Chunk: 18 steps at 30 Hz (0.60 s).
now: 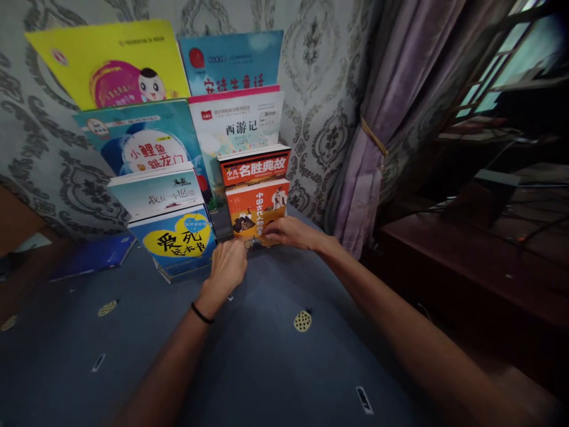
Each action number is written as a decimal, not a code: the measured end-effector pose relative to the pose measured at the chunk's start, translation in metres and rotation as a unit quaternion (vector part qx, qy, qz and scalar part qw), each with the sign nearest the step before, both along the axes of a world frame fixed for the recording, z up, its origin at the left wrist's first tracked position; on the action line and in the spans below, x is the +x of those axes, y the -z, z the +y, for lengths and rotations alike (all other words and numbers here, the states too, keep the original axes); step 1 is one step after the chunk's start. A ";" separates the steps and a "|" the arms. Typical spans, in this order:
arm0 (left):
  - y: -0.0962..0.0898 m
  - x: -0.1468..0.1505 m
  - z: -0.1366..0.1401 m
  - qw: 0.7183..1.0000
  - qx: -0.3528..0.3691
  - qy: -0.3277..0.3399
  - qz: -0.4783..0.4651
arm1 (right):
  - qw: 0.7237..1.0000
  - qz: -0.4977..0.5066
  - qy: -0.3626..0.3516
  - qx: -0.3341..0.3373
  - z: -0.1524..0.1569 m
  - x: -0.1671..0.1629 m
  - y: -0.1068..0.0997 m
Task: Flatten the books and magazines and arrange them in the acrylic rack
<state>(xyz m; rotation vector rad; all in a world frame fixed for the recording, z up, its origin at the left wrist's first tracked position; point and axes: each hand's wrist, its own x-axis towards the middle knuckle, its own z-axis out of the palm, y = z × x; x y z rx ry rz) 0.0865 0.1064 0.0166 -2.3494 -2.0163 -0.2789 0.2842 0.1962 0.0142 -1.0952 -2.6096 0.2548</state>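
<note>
Two stepped rows of books stand upright against the wall. At the front of the right row is an orange book (242, 204) with Chinese lettering and drawn figures. My right hand (291, 232) is closed at its lower right side, with fingertips against the cover. My left hand (230, 261), a black band on its wrist, is closed by the orange book's lower left corner; its fingertips are hidden. Just left of it stands a blue book with a yellow heart (178, 237). Behind the orange book are a red-and-black book (258, 167) and a white-topped book (240, 124).
A yellow book (155, 47) and a blue book (233, 56) rise at the back. A purple-blue book (100, 256) lies flat at left. The grey-blue cloth (267, 367) has pineapple prints. A tied purple curtain (373, 130) and dark red furniture (480, 261) stand at right.
</note>
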 end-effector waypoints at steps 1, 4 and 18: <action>0.000 0.000 0.000 1.000 0.001 0.005 0.000 | 1.000 -0.004 -0.003 -0.001 0.000 0.000 0.000; 0.003 0.000 -0.002 1.000 0.011 0.021 0.008 | 1.000 -0.003 -0.009 -0.012 -0.002 0.000 -0.002; 0.015 -0.006 -0.007 0.995 0.082 0.050 0.016 | 0.998 0.056 0.011 -0.009 -0.013 -0.005 -0.018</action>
